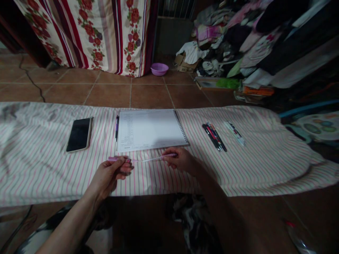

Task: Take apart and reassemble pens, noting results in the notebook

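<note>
1. A thin, whitish rod [152, 159] spans the gap between the two hands, above the striped cloth [254, 155] and just on the near side of the notebook [156, 128]
2. The left hand [112, 173] pinches a pink piece [112, 159] between thumb and fingers, its end sticking out to the left; the other fingers are loosely curled
3. The right hand [181, 160] is closed, thumb against fingers, on a purplish piece [173, 155] in line with the rod – whether the rod joins the pink piece too, I cannot tell
4. The notebook lies open to a mostly white page, spiral binding on its right, a printed column on its left
5. A purple-and-black pen [117, 128] lies beside the notebook's left edge; farther left is a phone [78, 134], its screen dark
6. To the right lie a cluster of dark and red pens [214, 137] and, just past it, some pale pens [235, 133]
7. Beyond the cloth – tiled floor [106, 90], a flowered curtain [106, 35], a purple basin [159, 70] and heaped clothes [238, 37]
</note>
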Available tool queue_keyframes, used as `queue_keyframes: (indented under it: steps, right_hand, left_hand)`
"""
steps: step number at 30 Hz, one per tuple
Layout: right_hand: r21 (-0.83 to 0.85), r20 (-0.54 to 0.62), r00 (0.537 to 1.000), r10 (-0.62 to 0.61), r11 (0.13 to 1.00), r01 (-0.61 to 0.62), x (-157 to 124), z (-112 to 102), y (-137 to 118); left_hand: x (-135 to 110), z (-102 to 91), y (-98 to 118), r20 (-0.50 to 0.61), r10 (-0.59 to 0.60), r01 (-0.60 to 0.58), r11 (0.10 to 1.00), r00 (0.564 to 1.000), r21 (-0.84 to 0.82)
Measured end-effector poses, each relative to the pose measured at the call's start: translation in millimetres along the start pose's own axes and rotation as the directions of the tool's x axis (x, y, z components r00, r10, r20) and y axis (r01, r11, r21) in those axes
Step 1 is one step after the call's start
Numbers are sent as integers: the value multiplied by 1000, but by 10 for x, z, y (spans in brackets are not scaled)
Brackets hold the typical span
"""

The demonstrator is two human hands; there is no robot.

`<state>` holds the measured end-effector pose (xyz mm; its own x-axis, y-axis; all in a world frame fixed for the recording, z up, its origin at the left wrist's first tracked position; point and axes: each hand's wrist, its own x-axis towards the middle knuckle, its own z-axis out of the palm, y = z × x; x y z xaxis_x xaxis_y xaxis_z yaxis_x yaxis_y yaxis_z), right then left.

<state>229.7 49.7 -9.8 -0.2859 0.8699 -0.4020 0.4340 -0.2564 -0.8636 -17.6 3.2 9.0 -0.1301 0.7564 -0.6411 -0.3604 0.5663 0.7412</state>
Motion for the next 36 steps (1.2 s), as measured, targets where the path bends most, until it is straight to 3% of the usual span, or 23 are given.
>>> queue_keyframes:
  steps: [7, 11, 19, 28, 33, 36]
  right_hand:
    - [-23, 28, 996, -88, 996, 88, -6, 0, 68]
    - [-86, -24, 986, -163, 983, 161, 10, 19, 145]
    - [-400, -106, 939, -326, 879, 260, -16, 7, 137]
    - [-477, -91, 934, -346, 838, 264, -34, -7, 97]
    - [-465, -68, 932, -355, 838, 285, -43, -24, 99]
    - [-473, -58, 937, -346, 836, 279, -52, -32, 88]
  left_hand:
    - [40, -57, -24, 40, 50, -52, 998, 998, 42]
    - [52, -91, -23, 44, 86, -88, 994, 995, 58]
    - [36, -98, 4, 40, 144, -147, 984, 989, 102]
    - [47, -113, -52, 15, 237, -231, 929, 971, 290]
    - [72, -113, -76, -34, 407, -358, 839, 913, 409]
    - [109, -137, -91, -44, 425, -376, 840, 904, 392]
